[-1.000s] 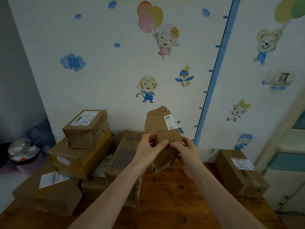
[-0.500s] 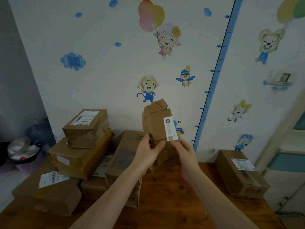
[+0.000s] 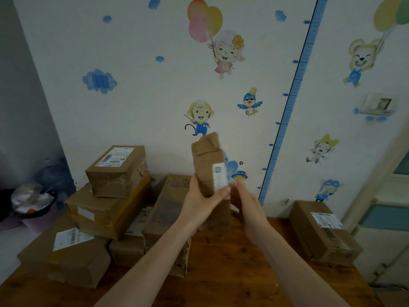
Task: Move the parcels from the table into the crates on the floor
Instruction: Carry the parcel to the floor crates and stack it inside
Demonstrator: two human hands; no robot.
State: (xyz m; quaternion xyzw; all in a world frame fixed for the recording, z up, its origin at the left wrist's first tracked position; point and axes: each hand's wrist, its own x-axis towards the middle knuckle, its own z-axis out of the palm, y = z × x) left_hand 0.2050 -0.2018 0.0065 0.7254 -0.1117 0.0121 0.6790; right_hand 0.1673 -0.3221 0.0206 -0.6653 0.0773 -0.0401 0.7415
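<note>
A white wall (image 3: 132, 63) with cartoon stickers and a blue height chart (image 3: 294, 96) stands behind a brown wooden table (image 3: 232, 273). Above the table's middle, the left hand (image 3: 202, 203) grips a brown paper parcel (image 3: 207, 160) near its lower end, thumb across the front and fingers curled round the left side. The right hand (image 3: 246, 207) is just beside the parcel's right side with its fingers straight and relaxed; whether it touches the paper cannot be told. The parcel is held clear of the table, long axis upright and leaning slightly, its crumpled, folded end pointing up toward the wall. A white label (image 3: 219, 177) runs lengthwise down its right front edge. To the left, cardboard boxes are heaped: a small box (image 3: 115, 171) on a wide box (image 3: 106, 213), a long box (image 3: 168, 209) leaning beside them, and a low box (image 3: 73, 260) at the front. A single box (image 3: 321, 231) lies well apart at the right edge.
</note>
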